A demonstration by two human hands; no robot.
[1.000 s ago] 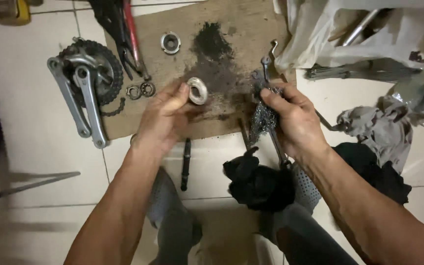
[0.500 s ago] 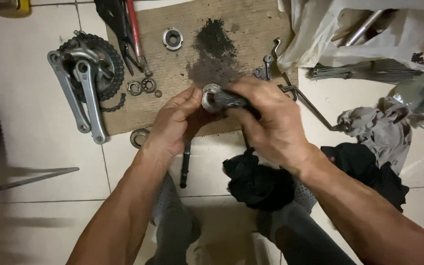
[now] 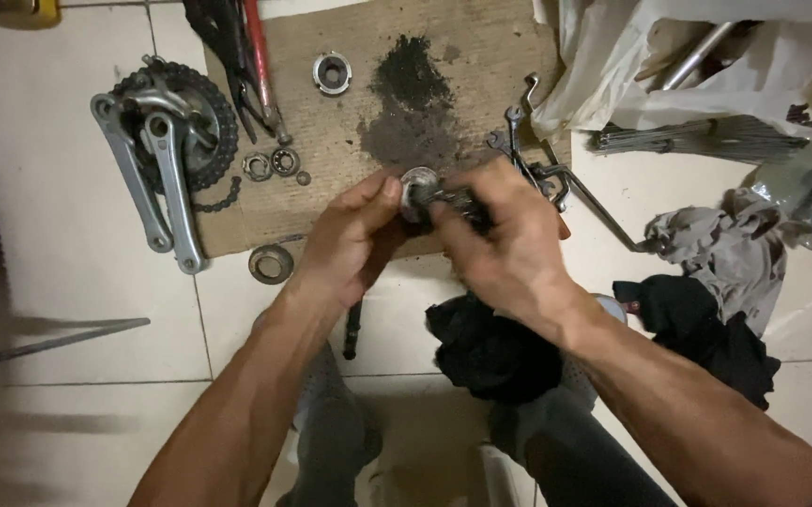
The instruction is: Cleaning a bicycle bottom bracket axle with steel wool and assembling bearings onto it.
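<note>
While we work over the brown mat (image 3: 481,84), which lies on the tiled floor (image 3: 49,282) with a dark grease patch (image 3: 408,103) at its middle, the crank set (image 3: 167,141) sits at the mat's left edge. Our right hand (image 3: 505,239) is closed around a dark, greasy axle (image 3: 453,199), mostly hidden by the fingers. Our left hand (image 3: 354,239) pinches a round, silver bearing cup (image 3: 418,183) at the axle's end, above the mat's near edge. Smaller rings (image 3: 272,164) lie beside the crank set.
</note>
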